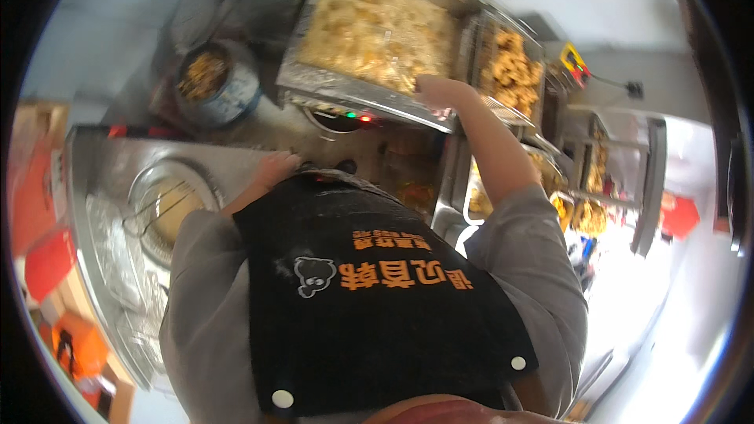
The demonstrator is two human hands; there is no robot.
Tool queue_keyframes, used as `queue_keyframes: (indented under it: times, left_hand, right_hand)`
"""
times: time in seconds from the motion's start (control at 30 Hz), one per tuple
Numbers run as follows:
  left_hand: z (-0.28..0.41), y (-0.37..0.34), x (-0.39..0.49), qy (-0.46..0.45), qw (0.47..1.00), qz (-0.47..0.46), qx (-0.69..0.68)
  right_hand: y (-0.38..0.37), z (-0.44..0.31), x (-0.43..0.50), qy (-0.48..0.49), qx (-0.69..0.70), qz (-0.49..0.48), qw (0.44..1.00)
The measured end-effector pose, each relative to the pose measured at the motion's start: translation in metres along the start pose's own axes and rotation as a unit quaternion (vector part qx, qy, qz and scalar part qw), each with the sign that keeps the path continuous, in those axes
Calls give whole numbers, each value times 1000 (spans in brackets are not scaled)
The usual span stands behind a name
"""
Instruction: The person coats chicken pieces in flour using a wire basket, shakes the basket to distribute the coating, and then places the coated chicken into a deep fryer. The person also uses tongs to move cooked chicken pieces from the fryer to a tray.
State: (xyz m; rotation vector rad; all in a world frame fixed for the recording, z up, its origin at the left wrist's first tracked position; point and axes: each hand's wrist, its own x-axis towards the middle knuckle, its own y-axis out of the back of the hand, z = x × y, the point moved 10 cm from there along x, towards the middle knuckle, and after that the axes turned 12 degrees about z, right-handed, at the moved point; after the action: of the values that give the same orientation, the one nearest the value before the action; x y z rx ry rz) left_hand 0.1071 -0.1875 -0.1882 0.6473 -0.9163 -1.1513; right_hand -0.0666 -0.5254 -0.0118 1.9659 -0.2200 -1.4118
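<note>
Pieces of food bubble in the hot oil of a wide metal deep fryer (377, 29). At the fryer's near right edge is my right hand (435, 94), its fingers bent; blur hides whether they grip anything. My left hand (280, 168) rests by the edge of the steel worktable (235, 156), left of my black apron (365, 318), and its grip is unclear. On that table, beside my left forearm, stands a round metal bowl (138, 188) of pale batter with a wire tool (162, 206) across it.
A wire basket of fried pieces (511, 76) sits right of the fryer. More trays of fried food (596, 165) stand farther right. A blue-white bucket (235, 91) holding brown bits is at the upper left. Clear plastic bags (118, 253) lie on the left table.
</note>
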Motion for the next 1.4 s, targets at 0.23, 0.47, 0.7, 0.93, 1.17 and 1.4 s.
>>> queue_keyframes:
  times: [0.23,0.47,0.7,0.93,1.17,1.4]
  left_hand:
    - [9,25,8,-7,999,16,-34]
    - [4,14,5,-5,1000,-4,-9]
    - [8,21,8,-25,998,45,-30]
    - [9,21,8,-10,999,32,-35]
    - [5,23,6,-21,997,56,-42]
    - [2,14,2,-10,999,36,-28]
  right_hand:
    - [37,30,-20,-17,68,-79,994]
    - [-33,-21,6,38,98,8,994]
    - [2,17,6,32,197,-30,979]
    - [-53,52,-6,-5,534,-65,843]
    - [-66,56,-38,16,500,-7,866]
    - [-44,83,-43,-42,307,133,941]
